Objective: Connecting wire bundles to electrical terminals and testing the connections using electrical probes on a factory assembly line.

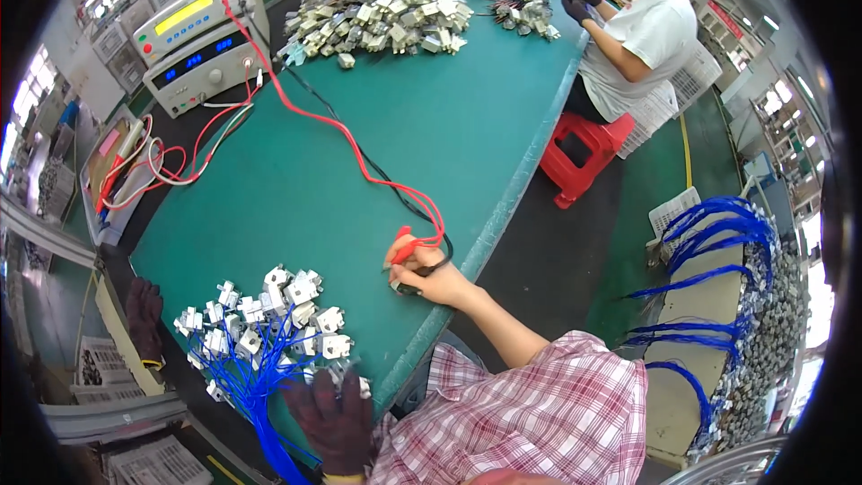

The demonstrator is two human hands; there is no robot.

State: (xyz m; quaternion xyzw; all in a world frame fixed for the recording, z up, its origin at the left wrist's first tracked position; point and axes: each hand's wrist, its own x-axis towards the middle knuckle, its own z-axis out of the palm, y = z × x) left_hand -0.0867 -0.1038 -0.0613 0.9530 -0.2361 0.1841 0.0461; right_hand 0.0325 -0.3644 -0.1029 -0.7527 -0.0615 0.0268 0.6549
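My right hand (433,280), bare, is closed around a red test clip (403,247) and a black test clip (409,287) above the green tabletop. A red lead (346,135) and a black lead (310,90) run from the clips to the test instruments. My left hand (330,418) wears a dark glove, with its fingers stretched out and slightly blurred. It is at the near edge of a heap of small white-and-metal parts (274,314) on blue wires (254,377). I see nothing held in it, though its palm side is hidden.
Two stacked test instruments (193,36) with lit displays stand at the far left. A large pile of similar parts (386,18) lies at the back. Past the table's right edge, a person in white (642,45) works beside a red stool (588,157). A dark glove (144,319) hangs at left.
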